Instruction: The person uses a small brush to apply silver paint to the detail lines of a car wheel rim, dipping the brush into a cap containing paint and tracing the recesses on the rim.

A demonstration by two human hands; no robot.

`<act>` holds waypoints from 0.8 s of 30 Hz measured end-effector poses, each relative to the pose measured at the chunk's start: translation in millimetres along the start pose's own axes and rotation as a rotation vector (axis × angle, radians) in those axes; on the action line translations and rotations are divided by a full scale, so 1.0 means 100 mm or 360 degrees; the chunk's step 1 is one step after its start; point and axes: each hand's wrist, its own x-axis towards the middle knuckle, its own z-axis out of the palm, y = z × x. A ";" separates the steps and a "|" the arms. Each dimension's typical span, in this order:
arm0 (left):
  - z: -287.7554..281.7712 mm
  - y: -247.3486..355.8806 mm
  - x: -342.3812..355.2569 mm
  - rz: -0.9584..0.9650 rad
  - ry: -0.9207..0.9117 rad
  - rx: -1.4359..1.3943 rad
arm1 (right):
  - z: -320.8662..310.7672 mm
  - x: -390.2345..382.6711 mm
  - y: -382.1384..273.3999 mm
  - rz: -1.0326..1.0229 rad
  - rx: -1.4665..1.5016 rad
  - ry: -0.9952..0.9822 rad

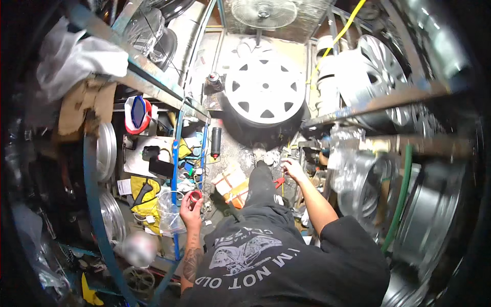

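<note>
My left hand (191, 211) is closed around a small red ring, which looks like a roll of tape (196, 196), beside the blue-framed shelf. My right hand (293, 170) is out ahead with its fingers apart and nothing visible in them. A red-handled tool (279, 182) is just below and left of that hand; its kind is not clear. Ahead of me a bright white wheel rim (276, 107) lies face up on a dark round base (258, 130). My legs, in dark trousers, reach toward it.
A black spray can (216, 142) and an orange-and-white box (231, 185) are on the floor. Shelves at left hold a yellow bag (145, 197) and a red-and-white roll (137, 115). Metal rims (381, 66) fill the right racks. A fan (263, 13) stands at the back.
</note>
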 end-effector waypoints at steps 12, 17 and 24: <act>1.02 1.14 0.84 -0.0067 0.0374 0.0043 | -1.30 0.56 -0.23 0.0337 0.0188 0.0052; 1.20 1.32 0.91 -0.0112 0.0352 0.0028 | -1.40 0.48 -0.06 0.0503 -0.0057 0.0090; 1.55 1.34 1.20 0.0208 0.0193 0.0082 | -0.73 0.25 0.05 0.0460 -0.0313 -0.0370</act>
